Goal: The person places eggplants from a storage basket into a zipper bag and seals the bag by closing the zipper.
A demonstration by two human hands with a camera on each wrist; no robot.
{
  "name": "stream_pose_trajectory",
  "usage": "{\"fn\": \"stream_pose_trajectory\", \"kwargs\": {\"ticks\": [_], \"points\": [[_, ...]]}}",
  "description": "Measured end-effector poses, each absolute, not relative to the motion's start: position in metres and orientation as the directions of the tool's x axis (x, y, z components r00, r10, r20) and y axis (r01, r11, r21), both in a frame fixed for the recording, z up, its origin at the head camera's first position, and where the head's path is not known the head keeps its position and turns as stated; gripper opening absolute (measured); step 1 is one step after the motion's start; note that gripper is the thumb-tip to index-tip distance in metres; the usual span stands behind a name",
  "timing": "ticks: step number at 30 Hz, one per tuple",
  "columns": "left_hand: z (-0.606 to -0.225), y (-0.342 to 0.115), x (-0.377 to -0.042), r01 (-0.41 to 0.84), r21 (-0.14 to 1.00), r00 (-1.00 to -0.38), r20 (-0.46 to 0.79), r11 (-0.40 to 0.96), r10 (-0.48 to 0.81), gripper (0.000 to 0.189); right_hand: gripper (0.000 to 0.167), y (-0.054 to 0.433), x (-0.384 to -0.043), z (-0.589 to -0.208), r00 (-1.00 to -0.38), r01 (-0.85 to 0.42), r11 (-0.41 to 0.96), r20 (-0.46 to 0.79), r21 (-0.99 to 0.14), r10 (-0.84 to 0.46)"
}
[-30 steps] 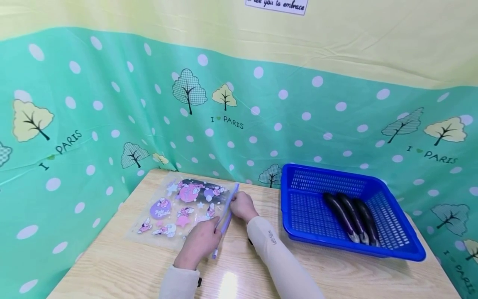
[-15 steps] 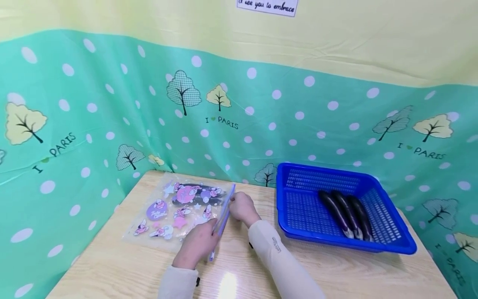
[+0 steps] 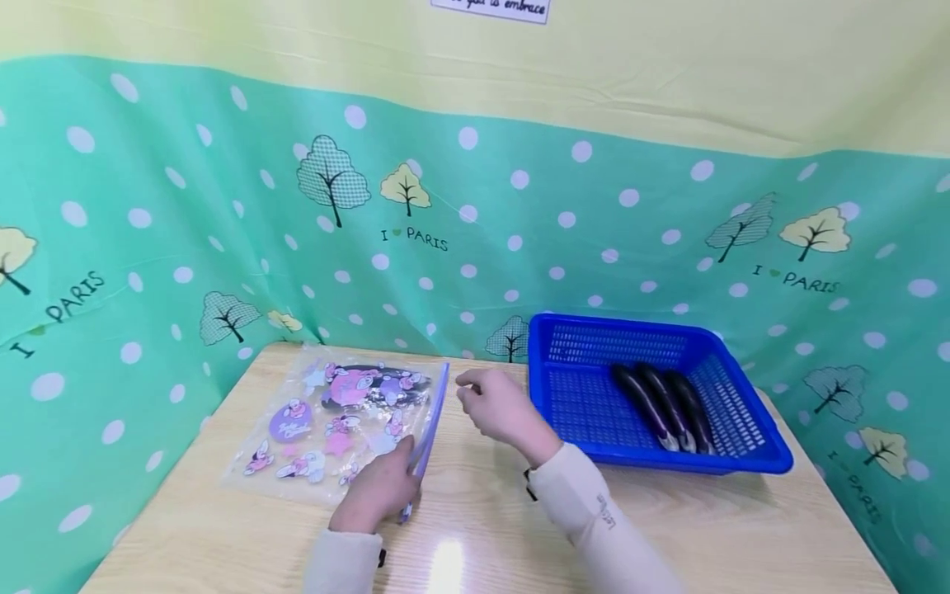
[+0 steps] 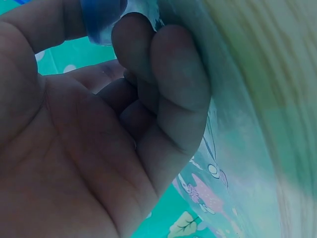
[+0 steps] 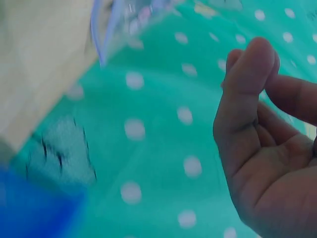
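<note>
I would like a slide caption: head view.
Left hand holds printed bag, right hand empty; three eggplants in blue basket.

The things are carried by a table with a pale wood-grained top, its left edge seen slanting toward the front. A bright streak of light is reflected near the front middle. Toward the far left corner, a clear plastic bag printed with pink and purple figures is laid out, its purple zip edge turned to the right; whether that edge is raised along its whole length cannot be made out. To the right, a blue perforated basket is stood upright, apart from the bag.
</note>
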State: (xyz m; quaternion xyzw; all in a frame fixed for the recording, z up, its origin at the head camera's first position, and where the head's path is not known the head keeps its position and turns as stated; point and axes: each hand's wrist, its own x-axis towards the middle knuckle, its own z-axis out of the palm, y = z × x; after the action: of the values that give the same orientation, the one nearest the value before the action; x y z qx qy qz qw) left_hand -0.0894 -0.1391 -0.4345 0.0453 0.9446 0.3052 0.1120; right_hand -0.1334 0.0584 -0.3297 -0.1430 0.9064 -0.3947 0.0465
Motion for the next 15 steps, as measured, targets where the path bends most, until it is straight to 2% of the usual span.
{"fn": "stream_pose_trajectory", "kwargs": {"ticks": [3,7,15], "points": [[-0.433,-0.140,-0.089,0.017,0.591,-0.971,-0.181,0.806,0.153,0.070,0.031,0.084,-0.131,-0.313,-0.956,-0.223,0.653,0.030,-0.724,-0.293],[-0.433,-0.138,-0.089,0.018,0.598,-0.969,-0.187,0.801,0.162,0.071,0.030,0.129,-0.133,-0.297,-0.954,-0.242,0.721,0.024,-0.649,-0.299],[-0.435,-0.139,-0.089,0.017,0.584,-0.966,-0.201,0.812,0.165,0.072,0.032,0.219,-0.165,-0.295,-0.944,-0.238,0.886,-0.120,-0.399,-0.307]]}}
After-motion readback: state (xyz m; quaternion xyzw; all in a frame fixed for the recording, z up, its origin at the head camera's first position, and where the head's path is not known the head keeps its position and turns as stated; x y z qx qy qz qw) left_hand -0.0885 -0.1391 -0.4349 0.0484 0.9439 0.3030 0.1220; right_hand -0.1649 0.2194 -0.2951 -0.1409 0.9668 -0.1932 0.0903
